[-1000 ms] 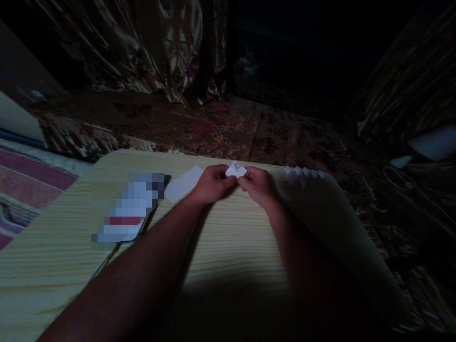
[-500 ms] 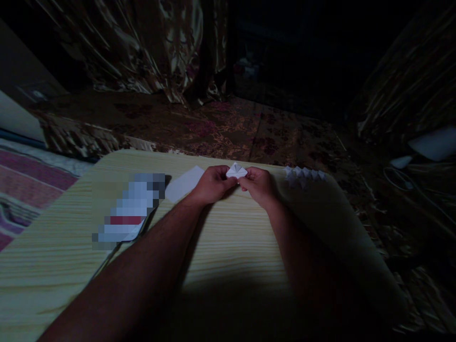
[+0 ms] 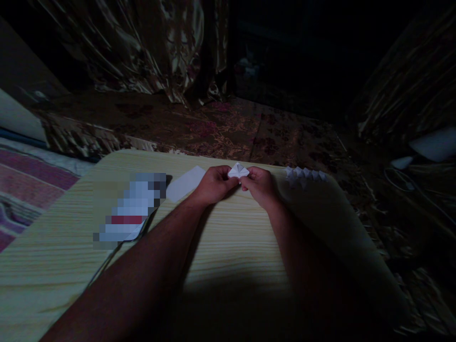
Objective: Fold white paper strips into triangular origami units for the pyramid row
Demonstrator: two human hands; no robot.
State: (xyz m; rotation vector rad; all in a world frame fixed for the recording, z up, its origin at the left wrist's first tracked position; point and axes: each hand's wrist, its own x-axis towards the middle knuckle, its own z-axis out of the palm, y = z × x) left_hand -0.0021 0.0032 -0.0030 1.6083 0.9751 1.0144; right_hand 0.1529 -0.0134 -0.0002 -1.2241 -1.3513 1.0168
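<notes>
A small white folded paper piece (image 3: 238,170) sits between my two hands near the far edge of the pale wooden table (image 3: 221,256). My left hand (image 3: 214,184) pinches its left side with closed fingers. My right hand (image 3: 260,185) pinches its right side, fingers curled. A flat white sheet of paper (image 3: 184,183) lies just left of my left hand. A row of several small folded white paper pieces (image 3: 305,175) lies to the right of my right hand.
A blurred-out oblong object (image 3: 131,210) lies on the table's left part. Dark patterned fabric (image 3: 199,128) covers the floor beyond the table, with shiny curtains (image 3: 142,47) behind. A striped rug (image 3: 24,185) is at the left; white objects (image 3: 427,145) lie at the right.
The hands have stayed in place, with only small finger movement on the folded paper piece.
</notes>
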